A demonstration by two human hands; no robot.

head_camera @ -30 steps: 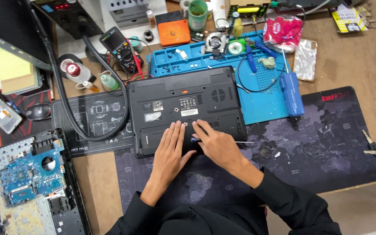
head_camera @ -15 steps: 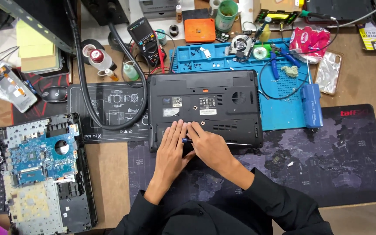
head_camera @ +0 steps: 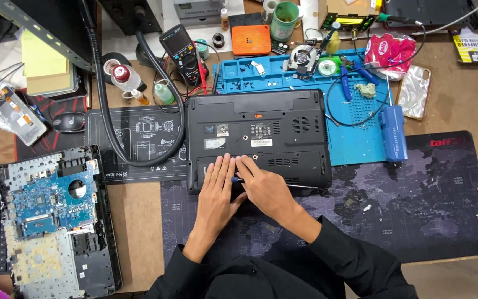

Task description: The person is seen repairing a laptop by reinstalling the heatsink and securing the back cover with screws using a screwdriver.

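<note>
I am working on the black laptop (head_camera: 258,135), which is lying bottom-up on the counter (head_camera: 139,221) just ahead of me. My right hand (head_camera: 266,185) is gripping a thin screwdriver (head_camera: 283,184) low against the base panel, and my left hand (head_camera: 217,185) is lying flat, fingers spread narrowly, pressing the case down. I judge I am doing best by steadying the tip squarely and keeping the pressure light.
</note>
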